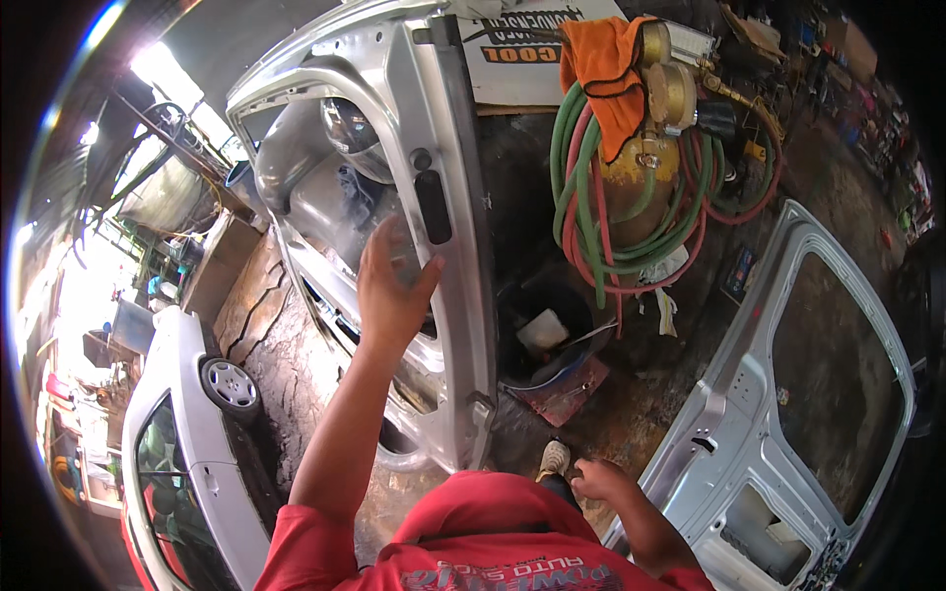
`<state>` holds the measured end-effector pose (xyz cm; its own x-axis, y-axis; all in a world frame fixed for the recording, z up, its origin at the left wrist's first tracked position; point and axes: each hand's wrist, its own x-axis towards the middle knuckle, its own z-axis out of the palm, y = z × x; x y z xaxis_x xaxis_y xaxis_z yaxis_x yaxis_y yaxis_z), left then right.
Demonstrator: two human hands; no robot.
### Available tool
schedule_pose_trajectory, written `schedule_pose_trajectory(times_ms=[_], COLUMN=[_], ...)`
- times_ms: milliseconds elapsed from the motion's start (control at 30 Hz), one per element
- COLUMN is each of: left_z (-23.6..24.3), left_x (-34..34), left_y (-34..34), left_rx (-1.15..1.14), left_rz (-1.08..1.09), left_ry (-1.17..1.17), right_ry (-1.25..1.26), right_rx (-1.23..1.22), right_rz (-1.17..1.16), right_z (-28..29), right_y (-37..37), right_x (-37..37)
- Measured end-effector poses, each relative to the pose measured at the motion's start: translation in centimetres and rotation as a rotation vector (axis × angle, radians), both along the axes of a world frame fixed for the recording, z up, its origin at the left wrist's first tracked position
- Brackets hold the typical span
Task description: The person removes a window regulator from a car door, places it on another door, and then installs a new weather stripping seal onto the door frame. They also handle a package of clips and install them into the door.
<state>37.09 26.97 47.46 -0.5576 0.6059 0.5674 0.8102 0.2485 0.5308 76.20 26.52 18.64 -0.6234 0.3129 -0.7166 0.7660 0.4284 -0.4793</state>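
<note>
At the silver car door [456, 325], the left hand [387, 300] is outstretched.
Its thumb is splayed; on the right hand [603, 480], finger state cannot be told.

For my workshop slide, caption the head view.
Left hand by a silver vehicle panel, with coiled hoses and a door shell to the right.

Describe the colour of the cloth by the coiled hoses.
The cloth is orange and dark-edged, in head view.

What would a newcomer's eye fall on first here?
Probably the bright orange cloth, right of top centre, above the coiled green and red hoses. Then the big silver car door left of centre, with the left hand close to it, and a second silver door at lower right.
</note>
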Motion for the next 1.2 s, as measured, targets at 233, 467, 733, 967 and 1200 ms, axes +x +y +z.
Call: schedule_pose_trajectory(times_ms=[233, 467, 733, 967, 1200], left_z=[0.5, 2.0, 3.2, 1.5, 5.6], left_x=[-2.5, -1.5, -1.2, -3.9, -1.2], left_y=[2.5, 4.1, 4.3, 2.8, 4.9], left_rx=[0.039, 0.130, 0.063, -0.058, 0.317], left_rz=[-0.112, -0.020, 0.033, -0.118, -0.124], left_ry=[-0.154, -0.189, -0.048, -0.180, 0.396], right_ry=[0.063, -0.027, -0.013, 0.088, 0.044], right_rx=[0.113, 0.070, 0.046, 0.117, 0.097], right_rz=[-0.217, -0.160, -0.181, -0.170, -0.231], right_z=[-2.3, -1.3, -0.9, -1.4, -0.9], right_y=[3.1, 3.3, 3.0, 2.9, 2.2], right_x=[3.0, 3.3, 2.8, 4.1, 5.2])
